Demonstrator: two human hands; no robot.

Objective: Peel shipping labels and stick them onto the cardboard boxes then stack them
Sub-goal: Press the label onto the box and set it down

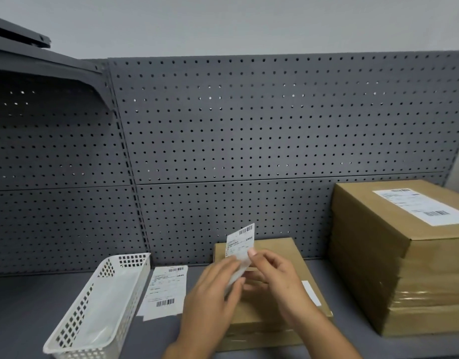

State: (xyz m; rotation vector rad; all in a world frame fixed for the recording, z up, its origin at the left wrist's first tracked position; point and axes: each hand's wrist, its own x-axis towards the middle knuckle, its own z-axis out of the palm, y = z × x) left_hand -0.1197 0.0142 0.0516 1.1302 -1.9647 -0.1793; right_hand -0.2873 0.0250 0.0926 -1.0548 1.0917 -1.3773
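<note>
"Left hand [213, 288], state?"

"Thumb and fingers pinch the lower part of the shipping label [240, 242]. Right hand [277, 281] pinches the same sheet from the other side. Whether it is peeled yet: too blurred to tell."

"Label against target?"

"Held upright, long axis vertical, barcode end up, directly over the flat cardboard box [251, 322]. Box lies beneath the 2 hands; its long axis appears to run toward the shelf's back edge. Judgement: next move is straight down, label laid flat; neither hand is nearer."

"Surface, room?"

"Grey shelf [23, 307], pegboard [249, 125] behind. 1 stack of boxes [378, 268] at the right end, apart from the flat box, a stuck label [417, 206] already on its top. Spare labels [166, 288] lie just left of the box; white basket [101, 301] further left, reaching the front edge."
</note>
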